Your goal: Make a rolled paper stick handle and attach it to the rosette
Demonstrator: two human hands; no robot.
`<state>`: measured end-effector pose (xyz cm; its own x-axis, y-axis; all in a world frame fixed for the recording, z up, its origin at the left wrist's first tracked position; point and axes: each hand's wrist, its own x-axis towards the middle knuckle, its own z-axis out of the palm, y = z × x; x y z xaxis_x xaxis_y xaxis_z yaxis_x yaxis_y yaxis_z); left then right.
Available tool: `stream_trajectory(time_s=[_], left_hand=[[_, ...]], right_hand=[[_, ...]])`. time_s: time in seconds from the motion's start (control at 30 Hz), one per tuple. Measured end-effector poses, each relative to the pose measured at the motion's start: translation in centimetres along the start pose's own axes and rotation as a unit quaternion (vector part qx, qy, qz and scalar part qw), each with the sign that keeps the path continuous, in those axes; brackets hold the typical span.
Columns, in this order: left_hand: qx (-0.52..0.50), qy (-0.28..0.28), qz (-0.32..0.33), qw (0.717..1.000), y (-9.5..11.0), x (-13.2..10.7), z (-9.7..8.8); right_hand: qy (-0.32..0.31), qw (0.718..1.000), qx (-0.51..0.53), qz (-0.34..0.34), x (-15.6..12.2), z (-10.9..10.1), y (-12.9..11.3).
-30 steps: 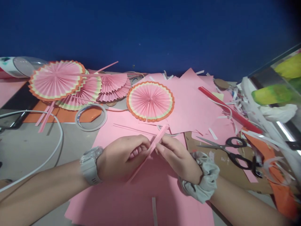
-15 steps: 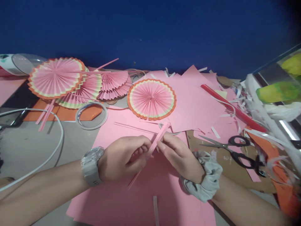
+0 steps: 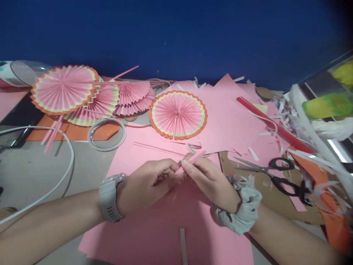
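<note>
Between my two hands is a narrow folded pink paper strip (image 3: 196, 157), tilted up to the right. My left hand (image 3: 151, 180) pinches its lower part, fingers curled. My right hand (image 3: 206, 180) grips it higher up, thumb pressed along it; the strip's upper end sticks out past those fingers. Under both hands lie large pink paper sheets (image 3: 132, 232). Just beyond them rests a round pleated paper fan (image 3: 178, 116), pink with yellow and orange edges. A short pale strip (image 3: 183, 244) lies on the sheets nearer to me.
More pleated fans (image 3: 64, 90) overlap at the back left. A tape roll (image 3: 107, 134) and a white cable (image 3: 70, 147) lie at left. Scissors (image 3: 267, 169) rest on cardboard (image 3: 237, 176) at right, near a red stick-like roll (image 3: 275, 125) and paper scraps. A blue wall (image 3: 176, 36) stands behind.
The strip has tipped lower toward the right, and less of it shows between my hands. My left wrist has turned and moved slightly right, so the hands are closer together.
</note>
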<state>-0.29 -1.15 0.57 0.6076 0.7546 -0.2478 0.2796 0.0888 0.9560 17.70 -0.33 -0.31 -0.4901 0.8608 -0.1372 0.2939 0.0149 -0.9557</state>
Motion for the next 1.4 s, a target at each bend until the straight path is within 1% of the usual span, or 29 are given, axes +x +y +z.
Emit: stream_trajectory(time_s=[0.07, 0.17, 0.23, 0.33, 0.4, 0.5, 0.6, 0.7, 0.83, 0.93, 1.0, 1.07, 1.13, 1.27, 1.4], left_hand=[[0.029, 0.017, -0.005, 0.999, -0.01, -0.02, 0.11], [0.066, 0.063, 0.004, 0.996, -0.06, -0.04, 0.21], [0.064, 0.065, 0.011, 0.996, -0.03, -0.04, 0.22], [0.021, 0.038, -0.007, 0.999, 0.15, -0.01, 0.19], [-0.036, 0.012, -0.022, 0.999, 0.25, 0.06, 0.16], [-0.138, -0.029, -0.035, 0.989, 0.21, 0.23, 0.08], [-0.199, -0.059, -0.043, 0.977, 0.00, 0.41, -0.08], [-0.216, -0.081, -0.050, 0.972, -0.12, 0.50, -0.26], [-0.209, -0.089, -0.039, 0.973, -0.04, 0.47, -0.38], [-0.207, -0.092, -0.022, 0.974, 0.07, 0.44, -0.41], [-0.215, -0.098, -0.014, 0.972, 0.07, 0.45, -0.41], [-0.222, -0.103, -0.011, 0.970, 0.00, 0.45, -0.38], [-0.218, -0.101, -0.017, 0.971, -0.09, 0.45, -0.30], [-0.174, -0.068, -0.029, 0.982, -0.12, 0.42, -0.03], [-0.133, -0.057, -0.016, 0.989, -0.06, 0.36, 0.11]], right_hand=[[0.003, 1.000, -0.019, 0.008, 0.14, 0.09, 0.07], [-0.001, 1.000, -0.023, -0.012, 0.28, 0.22, 0.09], [-0.002, 1.000, -0.013, -0.027, 0.31, 0.23, 0.05], [0.000, 0.999, 0.020, -0.037, 0.31, 0.12, -0.04], [0.000, 0.998, 0.043, -0.041, 0.28, -0.02, -0.08], [0.002, 0.998, 0.061, -0.036, 0.23, -0.20, -0.12], [0.007, 0.997, 0.080, -0.012, 0.17, -0.23, -0.14], [0.035, 0.993, 0.111, 0.000, 0.13, -0.08, -0.09], [0.088, 0.984, 0.154, -0.002, 0.12, 0.24, 0.19], [0.109, 0.978, 0.180, -0.001, 0.15, 0.37, 0.49], [0.114, 0.978, 0.176, -0.002, 0.17, 0.36, 0.58], [0.111, 0.982, 0.155, -0.007, 0.17, 0.29, 0.49], [0.095, 0.988, 0.121, -0.017, 0.14, 0.19, 0.24], [0.035, 0.998, 0.056, -0.024, 0.03, 0.03, -0.21], [-0.005, 0.999, 0.047, -0.027, -0.05, -0.02, 0.10]])
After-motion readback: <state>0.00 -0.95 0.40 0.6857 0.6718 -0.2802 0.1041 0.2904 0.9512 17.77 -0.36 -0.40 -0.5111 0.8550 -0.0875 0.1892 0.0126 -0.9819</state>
